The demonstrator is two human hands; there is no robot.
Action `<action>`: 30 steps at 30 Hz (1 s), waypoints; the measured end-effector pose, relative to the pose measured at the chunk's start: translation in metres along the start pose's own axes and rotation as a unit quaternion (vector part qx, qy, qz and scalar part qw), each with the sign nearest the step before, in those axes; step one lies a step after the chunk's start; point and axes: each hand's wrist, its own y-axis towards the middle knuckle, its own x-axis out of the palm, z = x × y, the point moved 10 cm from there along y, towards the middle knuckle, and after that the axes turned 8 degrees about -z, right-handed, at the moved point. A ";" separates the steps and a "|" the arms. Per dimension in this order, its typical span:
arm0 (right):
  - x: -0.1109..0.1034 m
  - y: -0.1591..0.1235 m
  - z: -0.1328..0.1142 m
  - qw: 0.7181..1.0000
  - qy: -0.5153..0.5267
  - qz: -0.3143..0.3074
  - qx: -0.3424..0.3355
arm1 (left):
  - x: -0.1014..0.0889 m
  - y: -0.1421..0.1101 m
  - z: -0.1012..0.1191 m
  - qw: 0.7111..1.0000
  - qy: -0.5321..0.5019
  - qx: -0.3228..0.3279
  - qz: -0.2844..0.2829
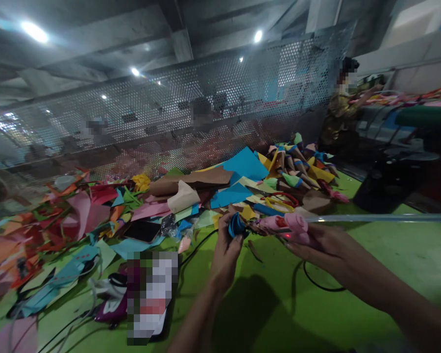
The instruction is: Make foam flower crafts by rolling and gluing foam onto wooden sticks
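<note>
My left hand [224, 250] is closed around a small rolled piece of blue sheet [236, 225], with the rolled end facing up. In my right hand [327, 250] is a pink glue gun [288, 228], gripped at its handle. A red light glows on its side, and a long clear glue stick [371, 218] runs out behind it to the right. The gun's nozzle points left and is close to the blue roll; whether they touch I cannot tell. A black cord hangs below the gun.
Coloured sheet scraps [84, 211] cover the left of the green table [272, 314]. Small cone-shaped pieces [292, 164] are heaped at the back, near scissors [279, 203]. A dark phone [142, 230] and a blurred-out device [154, 299] lie leftward. A person [340, 113] is beyond the mesh panel [206, 108].
</note>
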 end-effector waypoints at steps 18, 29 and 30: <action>0.014 0.001 0.002 0.999 0.011 -0.052 0.005 | 0.001 -0.002 0.002 1.000 0.005 -0.005 0.000; 0.015 0.004 0.001 0.999 -0.004 -0.045 0.007 | -0.001 -0.001 -0.007 1.000 0.019 -0.014 0.005; 0.015 0.004 0.002 0.999 -0.003 -0.048 0.009 | -0.001 -0.001 -0.007 1.000 0.017 -0.011 0.003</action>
